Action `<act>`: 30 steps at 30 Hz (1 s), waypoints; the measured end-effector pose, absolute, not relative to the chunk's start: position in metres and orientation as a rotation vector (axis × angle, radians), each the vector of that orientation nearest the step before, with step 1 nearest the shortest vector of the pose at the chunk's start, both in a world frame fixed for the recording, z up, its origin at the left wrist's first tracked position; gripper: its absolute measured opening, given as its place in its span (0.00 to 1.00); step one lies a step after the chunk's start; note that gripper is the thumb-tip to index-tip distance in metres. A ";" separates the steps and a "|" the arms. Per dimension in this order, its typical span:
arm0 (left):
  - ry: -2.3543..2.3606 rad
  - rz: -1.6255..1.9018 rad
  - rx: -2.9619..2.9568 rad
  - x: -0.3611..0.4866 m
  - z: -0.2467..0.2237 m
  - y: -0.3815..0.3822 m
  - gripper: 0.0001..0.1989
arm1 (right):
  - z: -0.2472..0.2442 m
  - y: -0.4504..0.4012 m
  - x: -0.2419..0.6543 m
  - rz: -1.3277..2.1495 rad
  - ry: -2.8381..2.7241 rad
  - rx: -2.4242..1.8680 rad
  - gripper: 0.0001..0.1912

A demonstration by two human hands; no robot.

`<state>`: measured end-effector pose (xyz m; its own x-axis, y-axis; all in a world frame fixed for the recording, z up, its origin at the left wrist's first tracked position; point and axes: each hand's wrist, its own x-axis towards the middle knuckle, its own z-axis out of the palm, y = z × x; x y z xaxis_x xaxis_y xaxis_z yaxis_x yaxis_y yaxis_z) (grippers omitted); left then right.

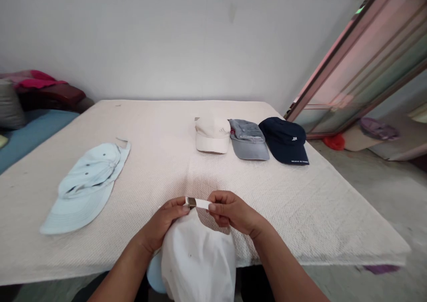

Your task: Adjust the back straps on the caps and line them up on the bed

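Left hand (pixel 169 218): pinches buckle (pixel 191 202) at white cap's (pixel 200 257) edge.
Right hand (pixel 235 211): pinches strap (pixel 202 203) above cap's opening.
Risk: overpulling might slip strap from buckle.

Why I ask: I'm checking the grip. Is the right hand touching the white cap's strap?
Touching. The head view shows the right hand pinching the strap of the white cap between its fingers.
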<state>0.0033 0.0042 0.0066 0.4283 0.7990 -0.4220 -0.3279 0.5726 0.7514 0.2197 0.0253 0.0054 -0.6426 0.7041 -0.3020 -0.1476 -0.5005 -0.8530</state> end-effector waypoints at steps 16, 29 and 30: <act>0.887 0.710 0.639 0.005 0.010 0.000 0.08 | 0.011 0.028 0.215 2.300 -1.097 -0.690 0.13; 1.139 0.584 0.945 0.007 0.014 -0.003 0.13 | 0.010 0.027 0.207 2.356 -1.086 -0.599 0.16; 1.135 0.583 0.928 0.007 0.013 -0.004 0.14 | 0.010 0.027 0.207 2.354 -1.103 -0.615 0.14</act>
